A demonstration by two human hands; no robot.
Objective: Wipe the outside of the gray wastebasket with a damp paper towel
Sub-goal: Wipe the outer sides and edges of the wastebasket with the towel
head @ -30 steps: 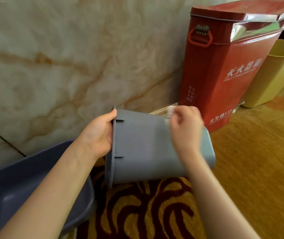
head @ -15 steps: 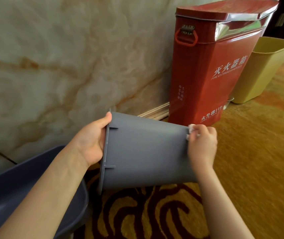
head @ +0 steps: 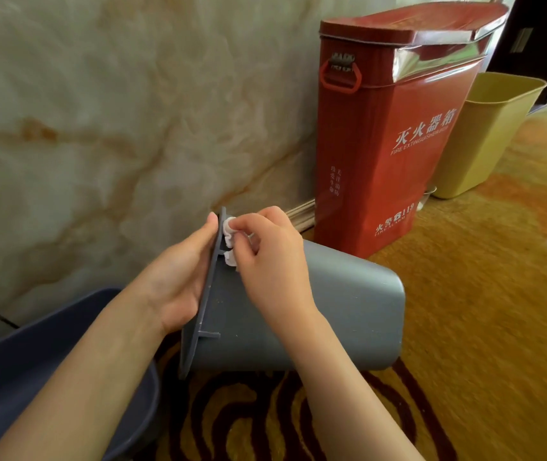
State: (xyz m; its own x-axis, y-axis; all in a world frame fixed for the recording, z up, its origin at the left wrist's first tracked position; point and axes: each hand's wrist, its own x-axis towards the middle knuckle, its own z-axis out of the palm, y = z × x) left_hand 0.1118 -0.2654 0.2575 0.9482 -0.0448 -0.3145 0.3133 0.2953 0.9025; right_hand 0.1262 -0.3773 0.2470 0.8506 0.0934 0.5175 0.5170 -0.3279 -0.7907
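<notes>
While tipped sideways over patterned carpet (head: 465,327), gray wastebasket (head: 348,311), long axis left–right: left hand (head: 179,281) gripping rim; right hand (head: 272,261) pinching paper towel (head: 229,234) beside rim.

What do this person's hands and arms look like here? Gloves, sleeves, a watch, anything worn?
Nothing is worn that shows. The left hand and the right hand are both bare, with no gloves, rings or watch in view. Both forearms are bare too, from the wrists down to the bottom edge of the picture, so no sleeve or cuff shows. The fingernails that can be seen look short and unpainted.
</notes>
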